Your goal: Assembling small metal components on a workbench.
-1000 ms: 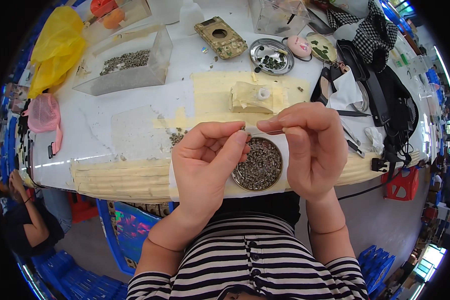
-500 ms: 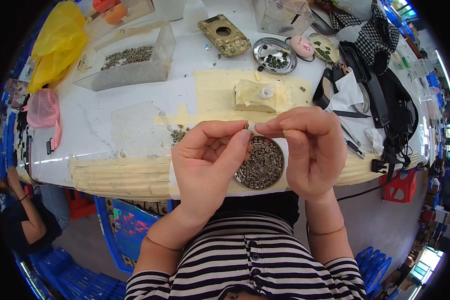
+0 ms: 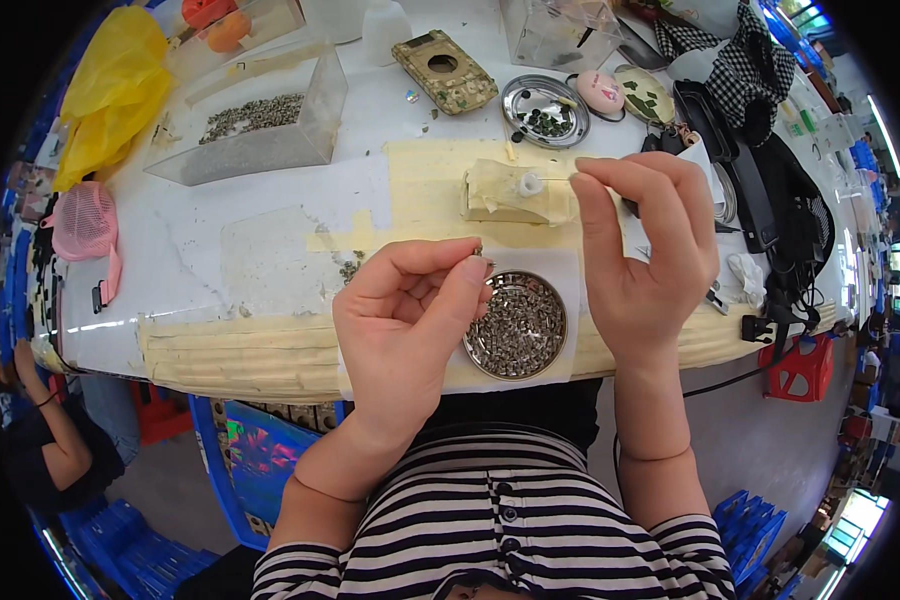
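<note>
My left hand (image 3: 400, 325) pinches a tiny greenish metallic part (image 3: 477, 251) between thumb and index finger, above the left rim of a round dish. That dish (image 3: 516, 377) is filled with many small metallic parts. Farther right and higher, my right hand (image 3: 650, 240) pinches the end of a thin needle-like tool (image 3: 558, 179). Its far tip reaches the small white round cup (image 3: 530, 184) on a block wrapped in cream tape (image 3: 490, 195). Whether the tip is inside the cup or only touches it, I cannot tell.
A clear box (image 3: 315, 140) of small metal parts stands at back left. At the back are a camouflage model hull (image 3: 445, 75) and a metal dish of dark green pieces (image 3: 547, 85). Loose parts (image 3: 350, 268) lie left of my left hand; straps (image 3: 770, 205) lie right.
My right hand has moved away from my left, up and to the right, bringing the needle-like tool to the white cup. My left hand has shifted slightly left, still pinching the small part.
</note>
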A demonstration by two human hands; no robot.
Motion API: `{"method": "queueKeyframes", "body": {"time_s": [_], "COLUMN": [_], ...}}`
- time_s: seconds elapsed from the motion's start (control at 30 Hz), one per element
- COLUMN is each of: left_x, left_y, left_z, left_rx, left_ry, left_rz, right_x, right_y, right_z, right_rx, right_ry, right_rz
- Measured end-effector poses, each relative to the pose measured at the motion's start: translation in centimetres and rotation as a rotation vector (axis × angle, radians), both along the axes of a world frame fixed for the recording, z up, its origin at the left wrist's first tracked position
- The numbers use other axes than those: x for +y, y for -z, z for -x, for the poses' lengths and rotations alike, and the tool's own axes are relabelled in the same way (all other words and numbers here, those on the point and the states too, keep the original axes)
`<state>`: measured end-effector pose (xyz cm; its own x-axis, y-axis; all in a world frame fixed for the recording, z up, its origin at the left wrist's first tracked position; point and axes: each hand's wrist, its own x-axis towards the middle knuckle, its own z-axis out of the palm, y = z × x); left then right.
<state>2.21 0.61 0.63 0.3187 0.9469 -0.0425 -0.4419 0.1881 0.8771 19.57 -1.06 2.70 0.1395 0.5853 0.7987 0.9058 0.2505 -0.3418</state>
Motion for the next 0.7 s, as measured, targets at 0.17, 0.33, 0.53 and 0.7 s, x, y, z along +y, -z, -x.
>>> {"method": "queueKeyframes", "body": {"time_s": [0.17, 0.33, 0.53, 0.7], "left_x": [0.0, 0.0, -0.1, -0.1], "left_y": [-0.1, 0.0, -0.1, 0.0], "left_z": [0.1, -0.1, -0.1, -0.1], "left_rx": [-0.007, -0.006, 0.009, 0.027], "left_ry": [0.012, 0.027, 0.026, 0.029], "left_rz": [0.014, 0.010, 0.002, 0.005], "right_x": [-1.3, -1.8, -1.9, -1.9], "right_y": [0.2, 0.7, 0.8, 0.8], "right_z": [1.0, 2.0, 2.3, 2.1], "right_rx": [0.336, 0.513, 0.516, 0.486], "right_ry": [-0.293, -0.439, -0.464, -0.455], "right_rz": [0.005, 0.074, 0.100, 0.106]}}
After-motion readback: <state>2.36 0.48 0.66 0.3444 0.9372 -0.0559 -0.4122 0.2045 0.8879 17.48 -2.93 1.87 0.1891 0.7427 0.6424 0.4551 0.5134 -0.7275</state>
